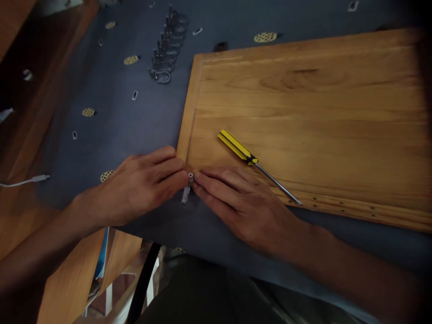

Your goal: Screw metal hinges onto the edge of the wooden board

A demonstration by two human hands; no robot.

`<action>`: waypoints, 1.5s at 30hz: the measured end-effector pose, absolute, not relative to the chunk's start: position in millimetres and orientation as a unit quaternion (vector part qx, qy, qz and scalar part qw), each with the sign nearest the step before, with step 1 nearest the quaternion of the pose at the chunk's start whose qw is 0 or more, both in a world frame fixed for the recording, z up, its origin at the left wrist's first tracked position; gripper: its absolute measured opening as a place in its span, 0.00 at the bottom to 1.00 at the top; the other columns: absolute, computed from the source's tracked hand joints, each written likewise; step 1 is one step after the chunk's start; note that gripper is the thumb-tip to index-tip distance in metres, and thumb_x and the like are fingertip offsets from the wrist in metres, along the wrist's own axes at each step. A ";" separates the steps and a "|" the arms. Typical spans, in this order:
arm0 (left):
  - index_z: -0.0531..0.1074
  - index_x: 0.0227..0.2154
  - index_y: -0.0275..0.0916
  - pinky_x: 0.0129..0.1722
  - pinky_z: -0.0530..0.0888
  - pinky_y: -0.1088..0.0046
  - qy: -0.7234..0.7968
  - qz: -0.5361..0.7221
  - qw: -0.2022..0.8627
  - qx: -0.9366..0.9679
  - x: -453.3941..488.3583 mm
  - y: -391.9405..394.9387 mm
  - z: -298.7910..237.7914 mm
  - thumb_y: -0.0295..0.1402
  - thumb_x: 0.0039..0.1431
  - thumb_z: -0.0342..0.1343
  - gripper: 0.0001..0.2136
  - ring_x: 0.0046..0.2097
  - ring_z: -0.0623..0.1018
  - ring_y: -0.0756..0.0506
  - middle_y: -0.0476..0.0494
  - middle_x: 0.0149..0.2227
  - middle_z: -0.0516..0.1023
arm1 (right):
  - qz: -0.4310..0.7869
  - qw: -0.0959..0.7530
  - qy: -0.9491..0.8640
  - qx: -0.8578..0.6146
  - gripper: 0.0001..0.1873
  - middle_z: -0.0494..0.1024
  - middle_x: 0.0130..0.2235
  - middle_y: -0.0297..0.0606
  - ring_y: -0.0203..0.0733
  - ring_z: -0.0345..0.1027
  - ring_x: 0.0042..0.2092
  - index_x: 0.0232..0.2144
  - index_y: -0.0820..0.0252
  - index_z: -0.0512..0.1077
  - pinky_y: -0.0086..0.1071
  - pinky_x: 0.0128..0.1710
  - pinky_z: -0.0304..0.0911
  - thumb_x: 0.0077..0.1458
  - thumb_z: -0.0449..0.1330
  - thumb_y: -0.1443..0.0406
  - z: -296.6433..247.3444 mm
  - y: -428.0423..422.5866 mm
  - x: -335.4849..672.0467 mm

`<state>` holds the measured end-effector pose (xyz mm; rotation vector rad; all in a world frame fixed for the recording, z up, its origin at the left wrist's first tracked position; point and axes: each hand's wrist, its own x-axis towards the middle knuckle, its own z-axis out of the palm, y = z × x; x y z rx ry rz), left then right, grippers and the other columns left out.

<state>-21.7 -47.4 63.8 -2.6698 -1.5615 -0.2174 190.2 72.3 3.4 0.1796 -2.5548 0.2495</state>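
Head cam: both hands meet at the lower-left corner of the wooden panel point(303, 103), just left of frame centre. Left hand point(141, 186) comes in from the lower left, palm down, fingers nearly straight and close together. Right hand point(243, 202) comes in from the lower right in the same posture. The fingertips of both touch a small metal fitting point(186, 191) that sits right at the panel corner and hangs down over the blue-grey table point(135, 121). There's a bright screw-like head at its top end.

Grip: the thumbs are hidden under the fingers, so I can't tell if either hand actually pinches the fitting or just presses on it.

Screwdriver point(251, 158), yellow/black handle, lies loose on the panel just above the right hand. Its shaft points to the lower right and neither hand touches it. A row of small holes point(340, 209) runs along the panel's lower edge.

Upper left of centre there's a line of metal clips point(168, 47) on the table, well apart from the hands. Round perforated discs point(265, 37) are scattered over the table. A white cable point(25, 181) lies at the left edge.
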 end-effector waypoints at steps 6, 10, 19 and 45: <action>0.72 0.35 0.39 0.35 0.72 0.70 -0.497 -0.137 -0.031 -0.856 -31.7 -43.0 57.0 0.30 0.77 0.54 0.10 0.33 0.71 0.47 0.48 0.31 0.77 | 0.087 0.284 -0.953 0.064 0.24 0.87 0.49 0.45 0.50 0.79 0.49 0.45 0.73 0.82 0.42 0.49 0.78 0.74 0.45 0.74 5.3 73.2 190.5; 0.71 0.36 0.40 0.33 0.73 0.70 -0.527 -0.182 -0.077 -0.827 -32.4 -43.7 50.7 0.32 0.76 0.56 0.08 0.32 0.74 0.47 0.48 0.30 0.76 | 0.083 0.286 -0.952 0.069 0.26 0.87 0.49 0.44 0.49 0.79 0.50 0.46 0.72 0.82 0.42 0.49 0.77 0.75 0.43 0.73 4.0 74.1 189.6; 0.75 0.42 0.40 0.37 0.76 0.70 -0.558 -0.239 -0.035 -0.794 -23.3 -56.2 39.1 0.30 0.75 0.56 0.04 0.35 0.78 0.47 0.45 0.34 0.81 | 0.090 0.276 -0.955 0.067 0.24 0.86 0.49 0.43 0.49 0.77 0.51 0.47 0.72 0.81 0.41 0.50 0.76 0.74 0.44 0.74 6.4 73.5 191.2; 0.79 0.41 0.43 0.40 0.78 0.65 -0.587 -0.347 -0.133 -0.720 -21.2 -59.5 28.3 0.32 0.72 0.62 0.02 0.37 0.80 0.47 0.48 0.35 0.84 | 0.079 0.299 -0.949 0.063 0.26 0.86 0.48 0.43 0.48 0.77 0.50 0.46 0.71 0.81 0.40 0.49 0.76 0.76 0.42 0.73 -0.1 73.0 189.0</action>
